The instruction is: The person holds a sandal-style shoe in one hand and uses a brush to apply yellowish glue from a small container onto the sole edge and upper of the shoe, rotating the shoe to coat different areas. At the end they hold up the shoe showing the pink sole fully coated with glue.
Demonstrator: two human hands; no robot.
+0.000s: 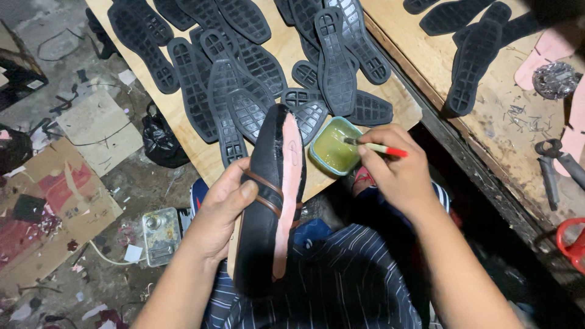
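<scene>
My left hand (220, 213) grips a black shoe (263, 201) on its side, sole up, showing a pink insole board (291, 183) and brown straps. My right hand (393, 170) pinches a small brush with a red handle (381, 148). The brush tip dips into a teal tub of yellowish glue (335, 146) that sits on the near edge of a wooden board (183, 116). The shoe's toe is just left of the tub.
Several black rubber outsoles (244, 67) cover the wooden board. A second bench (487, 116) at right holds more outsoles, pink insoles, scattered nails and pliers (557, 164). Cardboard (58, 201), a black bag (161, 140) and a metal tin (161, 234) lie on the floor at left.
</scene>
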